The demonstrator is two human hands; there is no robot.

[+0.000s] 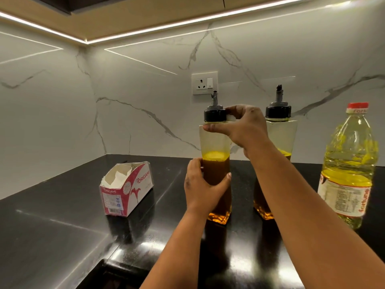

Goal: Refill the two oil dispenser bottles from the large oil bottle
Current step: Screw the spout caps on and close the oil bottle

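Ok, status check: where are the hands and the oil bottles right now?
Left hand grips near dispenser bottle; right hand on its black cap. Second dispenser capped; big oil bottle capped at right. Nothing in the way.

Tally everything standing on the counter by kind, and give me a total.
Oil dispenser bottles: 2, the near dispenser bottle held by the left hand with the right hand at its black cap, and the far dispenser bottle
Large oil bottle: 1
Tissue box: 1
Total: 4
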